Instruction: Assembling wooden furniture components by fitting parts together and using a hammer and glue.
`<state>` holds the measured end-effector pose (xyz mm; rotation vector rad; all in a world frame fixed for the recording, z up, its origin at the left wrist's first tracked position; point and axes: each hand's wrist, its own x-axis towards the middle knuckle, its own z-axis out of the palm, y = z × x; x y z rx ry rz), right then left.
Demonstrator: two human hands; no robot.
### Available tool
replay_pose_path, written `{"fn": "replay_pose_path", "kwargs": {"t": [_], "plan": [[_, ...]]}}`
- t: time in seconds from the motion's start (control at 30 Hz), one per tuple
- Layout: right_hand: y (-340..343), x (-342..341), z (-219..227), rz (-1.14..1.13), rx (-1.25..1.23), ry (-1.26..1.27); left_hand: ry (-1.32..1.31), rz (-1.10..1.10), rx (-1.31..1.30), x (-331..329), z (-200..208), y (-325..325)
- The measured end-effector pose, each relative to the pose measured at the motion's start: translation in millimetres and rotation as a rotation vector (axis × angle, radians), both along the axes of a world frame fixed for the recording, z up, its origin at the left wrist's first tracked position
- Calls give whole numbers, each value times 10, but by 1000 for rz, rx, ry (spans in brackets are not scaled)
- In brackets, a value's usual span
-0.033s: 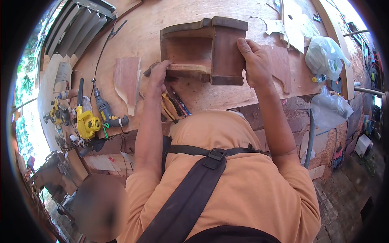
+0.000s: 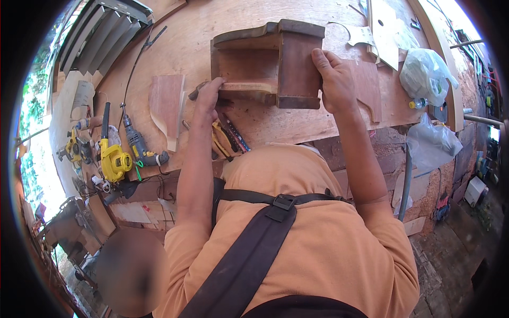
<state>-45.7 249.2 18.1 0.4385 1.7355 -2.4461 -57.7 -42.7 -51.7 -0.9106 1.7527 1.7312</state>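
Observation:
A dark brown wooden box-like piece (image 2: 298, 66), with an open compartment and a curved upper edge, is held up over the workbench. On its right side panel my right hand (image 2: 338, 85) is closed, thumb on the front face and fingers behind. My left hand (image 2: 207, 99) grips the lower left edge of the piece, along a paler wooden strip (image 2: 248, 87). Beside that hand a dark rounded end of something (image 2: 196, 91) sticks out; whether the hand holds it I cannot tell. Below lie yellow-handled pliers (image 2: 225, 137) and some slim pencil-like tools (image 2: 237, 135).
On the plywood workbench (image 2: 196, 32) sit a yellow blower (image 2: 115, 161), a grey drill (image 2: 136, 140) and a yellow-and-black power tool (image 2: 74, 148). Cut plywood panels (image 2: 165, 106) lie left and right. Plastic bags (image 2: 428, 77) and a small bottle (image 2: 418, 103) are at right. Louvred panel (image 2: 101, 40) stands far left.
The wooden piece has tilted slightly, its lower right edge rising a little. Both hands keep their hold on it.

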Motion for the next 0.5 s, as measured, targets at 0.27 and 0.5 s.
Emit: {"fn": "replay_pose_path", "kwargs": {"t": [0.27, 0.5], "plan": [[48, -365, -37, -41, 15, -43, 19, -13, -51, -127, 62, 110], [137, -660, -230, -34, -28, -65, -24, 18, -134, -223, 129, 202]]}}
